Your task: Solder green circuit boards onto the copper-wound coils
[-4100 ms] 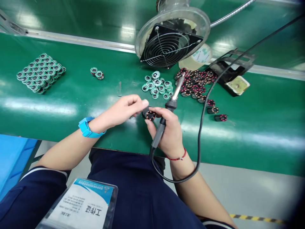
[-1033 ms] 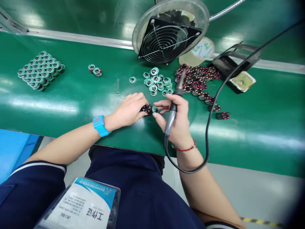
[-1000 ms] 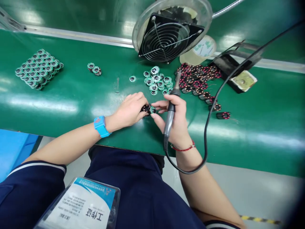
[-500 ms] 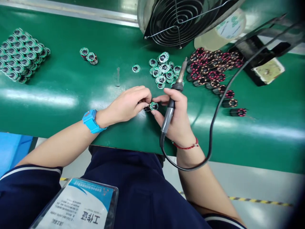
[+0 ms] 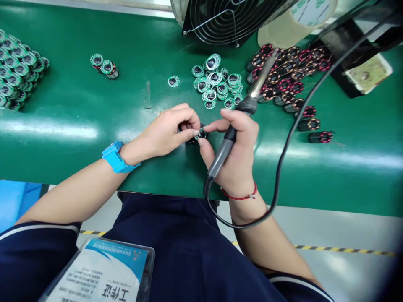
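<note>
My left hand pinches a small black coil part topped with a round green board, pressed down on the green table. My right hand grips a soldering iron across the palm, tip pointing up and away to the right. Its thumb and forefinger touch the same coil part from the right. The part is mostly hidden by fingertips.
A pile of round green boards and a heap of copper-wound coils lie behind my hands. Stacked finished parts sit far left, two more nearby. A fan, tape roll, iron stand and black cord are at the back right.
A green board has been brought onto the coil part between my fingertips. The soldering iron's tip has tilted further right. The view has moved closer and lower.
</note>
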Motion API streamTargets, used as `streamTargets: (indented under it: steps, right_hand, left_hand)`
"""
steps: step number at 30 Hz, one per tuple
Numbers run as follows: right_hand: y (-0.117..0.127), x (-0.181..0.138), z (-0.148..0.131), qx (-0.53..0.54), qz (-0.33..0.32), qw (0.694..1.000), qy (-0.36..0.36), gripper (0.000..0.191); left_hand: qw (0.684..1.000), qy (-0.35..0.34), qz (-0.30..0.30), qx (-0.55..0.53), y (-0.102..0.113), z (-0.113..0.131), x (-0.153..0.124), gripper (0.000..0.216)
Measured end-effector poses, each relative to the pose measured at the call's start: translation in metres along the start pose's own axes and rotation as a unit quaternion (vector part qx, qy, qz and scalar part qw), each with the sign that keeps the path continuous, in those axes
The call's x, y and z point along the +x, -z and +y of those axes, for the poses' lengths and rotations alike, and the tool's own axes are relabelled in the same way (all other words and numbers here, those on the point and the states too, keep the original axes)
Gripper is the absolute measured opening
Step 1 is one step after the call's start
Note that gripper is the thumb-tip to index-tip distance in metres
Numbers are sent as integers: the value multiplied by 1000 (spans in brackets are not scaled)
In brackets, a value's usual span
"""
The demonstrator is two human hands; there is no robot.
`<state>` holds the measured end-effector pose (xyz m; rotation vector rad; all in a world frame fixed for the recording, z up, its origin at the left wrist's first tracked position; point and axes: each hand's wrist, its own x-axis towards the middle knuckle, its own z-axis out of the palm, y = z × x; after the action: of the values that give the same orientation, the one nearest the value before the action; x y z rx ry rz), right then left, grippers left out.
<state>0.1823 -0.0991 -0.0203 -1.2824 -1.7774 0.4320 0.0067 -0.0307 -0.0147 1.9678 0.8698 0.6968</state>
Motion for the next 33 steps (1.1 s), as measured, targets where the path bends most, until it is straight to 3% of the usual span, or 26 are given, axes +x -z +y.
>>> streamTargets:
  steps: [8, 18, 21, 24, 29, 33]
  right_hand:
    - [-7, 0, -6, -36, -4, 998, -57, 41]
    - [-5, -1, -5, -76, -56, 995, -39, 36]
    - [0, -6, -6, -67, -20, 997, -21, 41]
    - [3, -13, -9, -9, 40, 998, -54, 43]
    - [-1, -20, -16, 55, 214, 972, -83, 30]
    - [0, -30, -13, 56, 269, 959, -67, 22]
  left_hand:
    - [999, 46, -12, 3, 1, 6, 1, 11]
    - [996, 69, 19, -55, -2, 3, 3, 17]
    - [997, 64, 6, -31, 0, 1, 3, 16]
    - [997, 78, -12, -10, 3, 2, 4, 14]
    - [995, 99, -27, 8, 5, 6, 5, 13]
    - [994, 102, -23, 26, 3, 6, 4, 13]
